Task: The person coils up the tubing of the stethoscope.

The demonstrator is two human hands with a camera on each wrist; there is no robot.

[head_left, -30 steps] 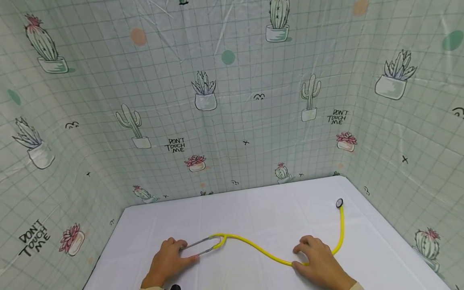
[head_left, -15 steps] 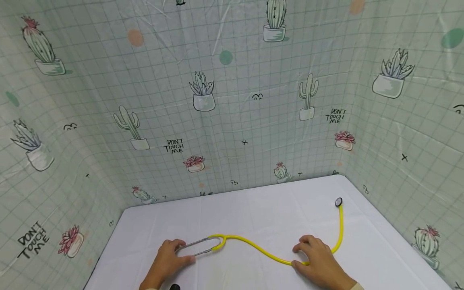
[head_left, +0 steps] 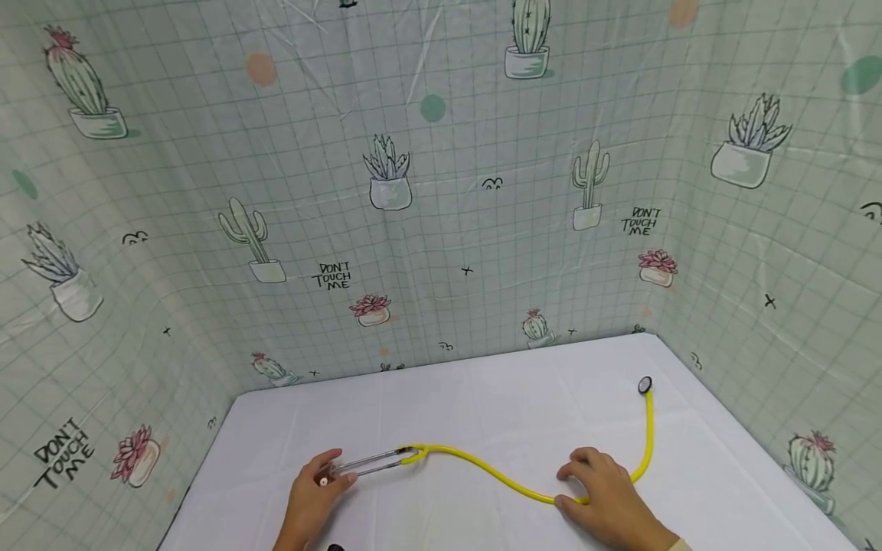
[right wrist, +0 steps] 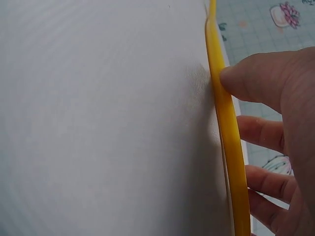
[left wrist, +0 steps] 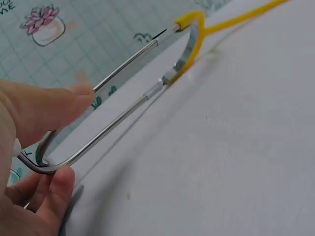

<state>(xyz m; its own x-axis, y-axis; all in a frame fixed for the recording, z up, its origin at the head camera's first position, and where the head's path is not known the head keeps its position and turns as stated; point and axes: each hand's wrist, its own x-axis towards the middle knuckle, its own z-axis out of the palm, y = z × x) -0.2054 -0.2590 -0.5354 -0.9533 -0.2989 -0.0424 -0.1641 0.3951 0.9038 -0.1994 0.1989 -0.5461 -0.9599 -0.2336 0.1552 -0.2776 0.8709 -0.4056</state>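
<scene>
A yellow stethoscope (head_left: 510, 483) stretches over the white table. My left hand (head_left: 313, 493) holds its metal ear tubes (left wrist: 107, 130) near their curved ends, thumb on one tube and fingers by the other. One ear tip (head_left: 323, 481) shows inside that hand in the head view. Farther right, my right hand (head_left: 606, 493) rests over the yellow tubing (right wrist: 229, 128); the thumb tip touches it, while the other fingers are loosely bent and spread beyond it. The round chest piece (head_left: 645, 385) lies at the far right end of the tubing.
White cloth covers the table (head_left: 441, 398). Behind and at both sides hangs a grid-patterned curtain (head_left: 441, 229) printed with cacti. A small dark round object (head_left: 334, 547) shows at the bottom edge of the head view.
My left thumb and fingers have drawn closer together, and the ear tubes have come nearer each other and tilted, showing an ear tip. My right hand and the chest piece have stayed put.
</scene>
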